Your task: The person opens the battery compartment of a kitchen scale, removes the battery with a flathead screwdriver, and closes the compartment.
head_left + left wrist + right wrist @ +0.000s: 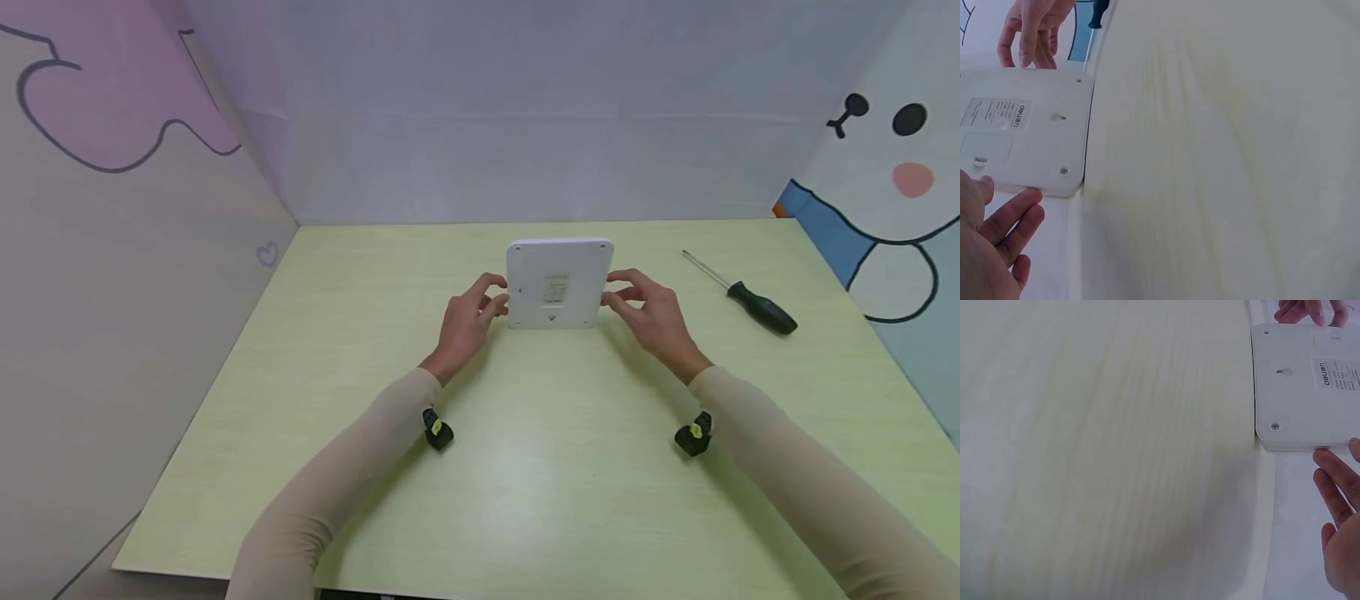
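The left hand reaches to the device's left side, wrist lower and nearer the wearer, thumb and fingers pinching the edge. The right hand mirrors it, pinching the device's right edge between thumb and fingers. Both forearms, in beige sleeves, slant inward toward the device, a small black camera at each wrist. The device stands on edge on the table, its white back with label and corner screws facing the wearer. Right of the device, beyond the right hand, lies a screwdriver, shaft angled away. A pale wall rises behind the device.
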`<state>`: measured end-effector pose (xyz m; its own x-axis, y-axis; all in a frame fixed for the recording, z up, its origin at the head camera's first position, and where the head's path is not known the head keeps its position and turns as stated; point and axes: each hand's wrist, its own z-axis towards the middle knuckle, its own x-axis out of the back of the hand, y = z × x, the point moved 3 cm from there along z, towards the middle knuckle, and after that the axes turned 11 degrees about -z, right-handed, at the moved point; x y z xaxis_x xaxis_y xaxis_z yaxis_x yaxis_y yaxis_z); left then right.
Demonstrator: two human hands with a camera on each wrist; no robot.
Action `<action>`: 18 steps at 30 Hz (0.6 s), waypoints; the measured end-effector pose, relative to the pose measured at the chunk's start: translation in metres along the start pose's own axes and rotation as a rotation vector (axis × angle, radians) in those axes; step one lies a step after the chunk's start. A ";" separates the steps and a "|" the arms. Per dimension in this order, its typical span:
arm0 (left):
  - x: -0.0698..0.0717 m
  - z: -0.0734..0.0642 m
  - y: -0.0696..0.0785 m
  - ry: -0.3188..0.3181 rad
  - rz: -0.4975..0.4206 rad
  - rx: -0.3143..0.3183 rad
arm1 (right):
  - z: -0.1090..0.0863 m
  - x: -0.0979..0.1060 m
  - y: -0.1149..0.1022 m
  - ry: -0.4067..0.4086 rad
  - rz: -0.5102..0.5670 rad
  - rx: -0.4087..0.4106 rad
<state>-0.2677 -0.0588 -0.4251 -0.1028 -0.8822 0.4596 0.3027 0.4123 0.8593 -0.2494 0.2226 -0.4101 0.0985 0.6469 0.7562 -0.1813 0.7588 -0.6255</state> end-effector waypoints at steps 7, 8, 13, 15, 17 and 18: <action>-0.002 0.000 0.000 0.018 0.015 0.004 | 0.001 0.000 0.002 0.013 0.006 -0.006; -0.002 0.001 0.000 0.020 0.017 0.006 | 0.001 0.001 0.002 0.014 0.008 -0.005; -0.002 0.001 0.002 0.013 -0.001 0.018 | 0.002 0.002 0.004 0.016 0.004 -0.002; -0.002 0.001 0.003 0.002 -0.024 0.027 | 0.002 0.002 0.004 0.014 0.000 0.000; -0.002 0.001 0.004 -0.011 -0.048 0.037 | 0.002 0.003 0.004 0.008 -0.001 -0.003; -0.001 0.001 0.005 -0.018 -0.058 0.047 | 0.002 0.003 0.005 0.005 -0.003 -0.005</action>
<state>-0.2673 -0.0554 -0.4216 -0.1355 -0.9009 0.4124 0.2513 0.3714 0.8938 -0.2523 0.2279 -0.4101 0.1035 0.6451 0.7571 -0.1760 0.7610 -0.6244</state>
